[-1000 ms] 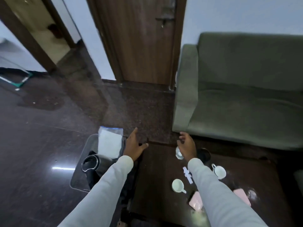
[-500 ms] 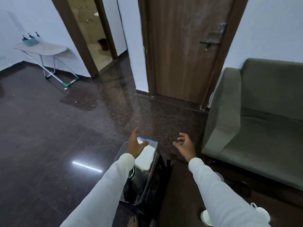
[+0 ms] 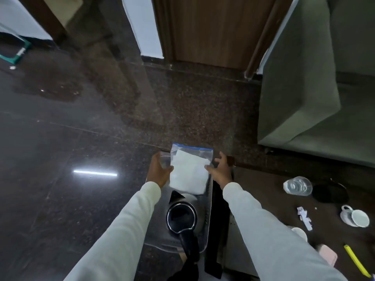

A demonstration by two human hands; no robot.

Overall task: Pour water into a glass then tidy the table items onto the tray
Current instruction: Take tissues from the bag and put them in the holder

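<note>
A steel tray lies left of the dark table. On it stand a black-lidded kettle and a clear zip bag of white tissue. My left hand curls over the tray's far left rim, thumb against the bag. My right hand straddles the far right rim, thumb touching the bag. On the table stand a clear glass, a black round disc, a white cup, and a second cup half hidden by my sleeve.
Torn white paper, a pink flat object and a yellow pen lie on the table's near right. A green sofa stands behind the table, a wooden door beyond. Glossy dark floor spreads to the left.
Both hands hovered open above the tray's far end; now they have dropped onto its two sides beside the bag. The view has tilted down and back toward the table.
</note>
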